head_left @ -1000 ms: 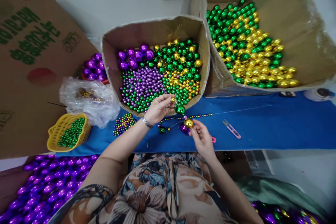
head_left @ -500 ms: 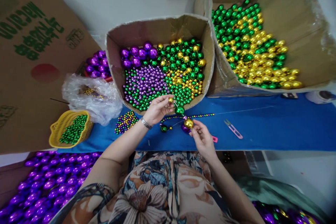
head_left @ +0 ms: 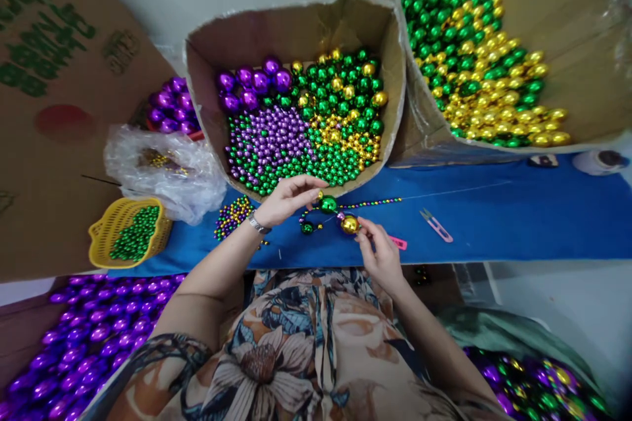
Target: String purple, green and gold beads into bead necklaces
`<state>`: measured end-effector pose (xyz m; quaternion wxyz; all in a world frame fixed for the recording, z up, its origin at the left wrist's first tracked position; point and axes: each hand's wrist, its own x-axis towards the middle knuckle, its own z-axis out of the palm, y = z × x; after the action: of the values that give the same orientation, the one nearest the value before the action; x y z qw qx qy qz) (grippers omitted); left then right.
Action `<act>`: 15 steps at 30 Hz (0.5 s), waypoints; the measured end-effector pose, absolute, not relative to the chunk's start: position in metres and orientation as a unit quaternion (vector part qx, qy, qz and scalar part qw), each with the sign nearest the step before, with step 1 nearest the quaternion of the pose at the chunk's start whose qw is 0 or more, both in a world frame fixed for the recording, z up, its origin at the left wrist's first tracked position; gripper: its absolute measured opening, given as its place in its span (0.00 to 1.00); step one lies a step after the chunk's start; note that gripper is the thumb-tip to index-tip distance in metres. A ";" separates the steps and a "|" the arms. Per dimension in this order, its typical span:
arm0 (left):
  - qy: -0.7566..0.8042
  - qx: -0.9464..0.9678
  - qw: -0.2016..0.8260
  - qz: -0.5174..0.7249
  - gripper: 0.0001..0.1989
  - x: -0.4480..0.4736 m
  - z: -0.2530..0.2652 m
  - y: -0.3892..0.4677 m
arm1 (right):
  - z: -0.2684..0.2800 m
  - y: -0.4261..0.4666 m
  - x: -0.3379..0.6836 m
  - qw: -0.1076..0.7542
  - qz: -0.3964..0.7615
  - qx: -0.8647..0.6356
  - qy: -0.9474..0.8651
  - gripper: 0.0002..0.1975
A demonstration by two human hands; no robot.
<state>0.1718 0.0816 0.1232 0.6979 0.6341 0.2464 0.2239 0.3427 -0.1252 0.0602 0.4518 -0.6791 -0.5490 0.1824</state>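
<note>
Above the blue cloth, my left hand (head_left: 289, 200) is closed, thumb and fingers pinching a small gold bead (head_left: 320, 195). Right beside that bead sits a larger green bead (head_left: 328, 204), followed by a small light purple bead (head_left: 340, 216) and a large gold bead (head_left: 349, 224). My right hand (head_left: 381, 253) is closed too, its fingertips at the right side of the large gold bead. Behind them a strand of tiny beads (head_left: 372, 202) lies on the cloth, with thread running to the right. A dark green bead (head_left: 307, 227) rests near the strand's curved end.
A cardboard box (head_left: 296, 20) of sorted beads stands just behind my hands; a bigger box (head_left: 582, 72) is at right. Thread snips (head_left: 436, 225) and a pink tag (head_left: 397, 243) lie on the blue cloth (head_left: 518, 223). At left are a yellow basket (head_left: 99, 237) and a plastic bag (head_left: 190, 177).
The small gold bead now sits against the green bead; earlier a bare needle showed between them. A large purple bead below the gold one is out of sight. The view has tilted down slightly.
</note>
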 end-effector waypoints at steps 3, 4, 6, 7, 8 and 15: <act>0.234 0.661 0.671 0.241 0.10 0.162 0.126 0.070 | 0.050 -0.134 0.331 0.458 0.191 -0.676 -0.544 0.18; 0.226 0.671 0.662 0.247 0.09 0.159 0.126 0.064 | 0.044 -0.137 0.326 0.459 0.201 -0.677 -0.540 0.18; 0.200 0.698 0.639 0.255 0.07 0.157 0.126 0.052 | 0.033 -0.142 0.319 0.453 0.206 -0.680 -0.538 0.18; 0.186 0.715 0.623 0.256 0.06 0.157 0.125 0.045 | 0.028 -0.143 0.316 0.446 0.202 -0.683 -0.542 0.18; 0.172 0.735 0.604 0.256 0.06 0.158 0.125 0.038 | 0.024 -0.145 0.316 0.436 0.195 -0.685 -0.550 0.18; 0.111 0.815 0.494 0.281 0.04 0.177 0.139 0.009 | 0.051 -0.146 0.339 0.394 0.139 -0.703 -0.576 0.18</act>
<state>0.1766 0.0086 0.1385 0.4941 0.8151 0.1113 0.2813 0.3388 -0.1458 0.0510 0.3936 -0.7026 -0.5764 0.1387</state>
